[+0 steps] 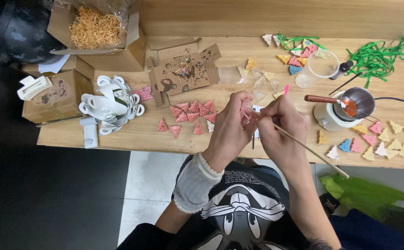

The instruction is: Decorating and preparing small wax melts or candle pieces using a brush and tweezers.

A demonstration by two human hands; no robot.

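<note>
Left hand (232,125) pinching a pink triangle (245,115) mid-table, right hand (279,127) clamped on a thin stick (310,150) touching it. Pink pile (190,113) left, coloured triangles (382,139) right; share finished unclear.

An open brown cardboard box (118,53) lined with clear plastic and filled with orange-yellow shredded strands stands at the wooden table's far left. A smaller closed brown cardboard box (56,97) sits just in front of it, near the table's left edge. A flat brown cardboard sheet with punched-out holes (183,74) lies to their right.
</note>
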